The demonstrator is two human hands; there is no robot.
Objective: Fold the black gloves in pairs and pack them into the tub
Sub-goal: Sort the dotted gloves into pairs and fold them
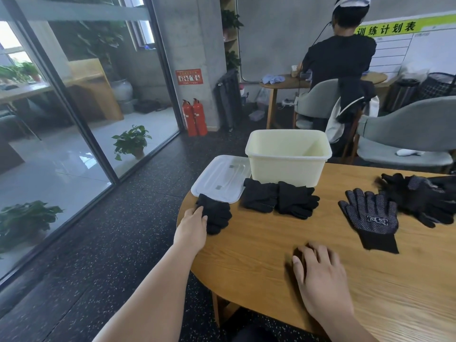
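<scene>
- Left hand (193, 223) reaches over the bench's left edge. Its grip is closed on the near-left side of the left folded pair (216, 213), fingers curled onto the fabric and thumb against it. How deep the hold goes can't be read from this angle.
- Left folded pair: long axis runs far-left to near-right. The cuff end rests against the near edge of the lid (222, 176); the glove fingers point out over the bench (259, 245).
- Tub (283, 169) stands open beyond and to the right of that grip. From the bundle, the lid lies directly behind and the tub's front wall is past the lid's right edge. No gloves show in the part of the tub's inside that is visible.
- Two more folded pairs, the middle folded pair (260, 197) and the right folded pair (297, 199), lie side by side touching each other, just in front of the tub wall.
- Right hand (320, 275) lies flat on the bench with fingers spread and released, holding nothing. It is well apart from the tub.
- Flat dotted glove (370, 213) lies palm up, cuff toward the viewer, up and right of the right hand. The loose heap (424, 196) sits beyond it at the bench's right side.
- Judgement: the left hand is the nearer one to all three folded bundles, so any carry to the tub goes up and rightward over the lid's corner. The right hand is better placed for the unfolded gloves.
</scene>
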